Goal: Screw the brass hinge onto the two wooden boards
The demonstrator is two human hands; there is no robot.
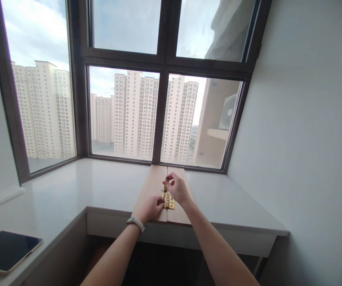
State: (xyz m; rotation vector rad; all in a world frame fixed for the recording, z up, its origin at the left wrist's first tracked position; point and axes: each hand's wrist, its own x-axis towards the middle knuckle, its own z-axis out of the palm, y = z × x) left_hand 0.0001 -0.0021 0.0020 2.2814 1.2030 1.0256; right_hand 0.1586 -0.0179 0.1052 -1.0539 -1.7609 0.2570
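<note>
A gold-coloured hinge [170, 201] lies across the seam between two light wooden boards [147, 186], with small dark screws or holes on it. My right hand [177, 190] is closed on a short black-and-yellow screwdriver [166, 184], held tilted just above the hinge's far end. At the hinge's left edge, my left hand [152, 208] has its fingers pinched together; whatever they hold is too small to make out. The screwdriver's tip is hard to tell apart from the hinge and the left fingertips.
The boards rest on a white windowsill counter [105, 186] that reaches the window frame [123, 159]. A tablet [8, 250] with a dark screen lies on the counter's left arm. A recess opens below the front edge, and a white wall [302, 139] stands at right.
</note>
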